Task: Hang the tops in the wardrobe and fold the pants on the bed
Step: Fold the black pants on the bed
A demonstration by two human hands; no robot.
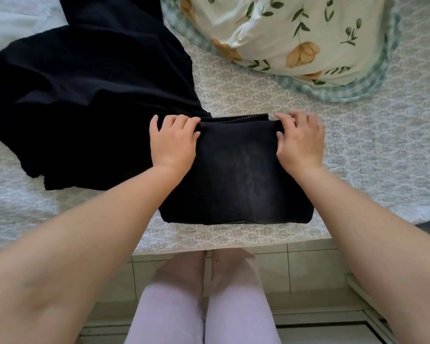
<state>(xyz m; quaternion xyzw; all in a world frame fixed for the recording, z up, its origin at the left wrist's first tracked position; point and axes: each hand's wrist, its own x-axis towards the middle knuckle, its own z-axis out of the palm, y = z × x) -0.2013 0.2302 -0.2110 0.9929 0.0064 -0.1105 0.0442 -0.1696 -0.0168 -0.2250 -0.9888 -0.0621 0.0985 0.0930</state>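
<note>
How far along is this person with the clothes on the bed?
Done: the dark pants already lie folded into a compact rectangle on the bed. In hand: the left hand and right hand grip their far edge. Left: a loose black garment lies unfolded beside them. The wardrobe is out of view, so hung tops cannot be judged.
</note>
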